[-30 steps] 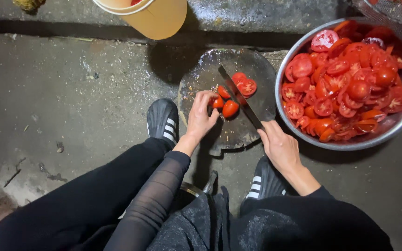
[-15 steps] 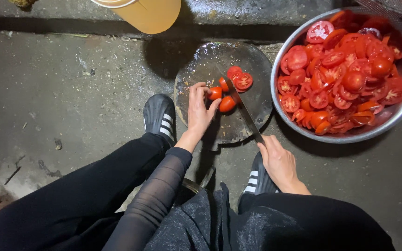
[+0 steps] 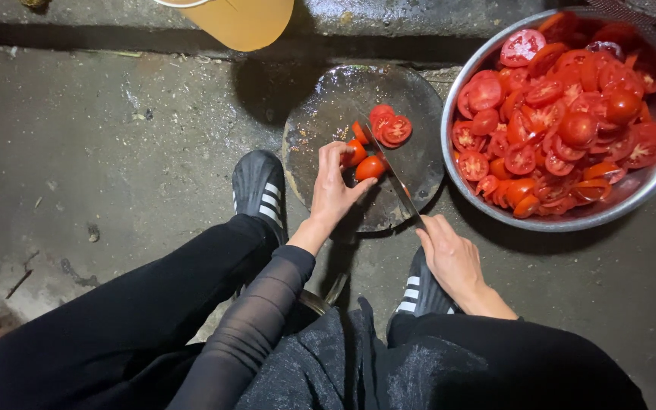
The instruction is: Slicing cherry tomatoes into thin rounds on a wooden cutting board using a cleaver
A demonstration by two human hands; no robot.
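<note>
A round dark cutting board (image 3: 328, 114) lies on the concrete floor in front of me. My left hand (image 3: 335, 186) presses a tomato (image 3: 370, 167) against the board, with another piece (image 3: 354, 152) under its fingers. My right hand (image 3: 449, 254) grips the handle of a long knife (image 3: 389, 171), whose blade runs across the board beside the held tomato. Cut tomato halves (image 3: 392, 127) rest on the far side of the blade.
A large metal bowl (image 3: 571, 220) heaped with cut tomatoes (image 3: 563, 114) stands to the right of the board. A tan bucket (image 3: 241, 23) sits at the top edge. My black shoes (image 3: 260, 186) flank the board's near side.
The view has shifted slightly. My left hand has re-set its fingers on the tomato, and the knife blade has drawn back toward me along the board.
</note>
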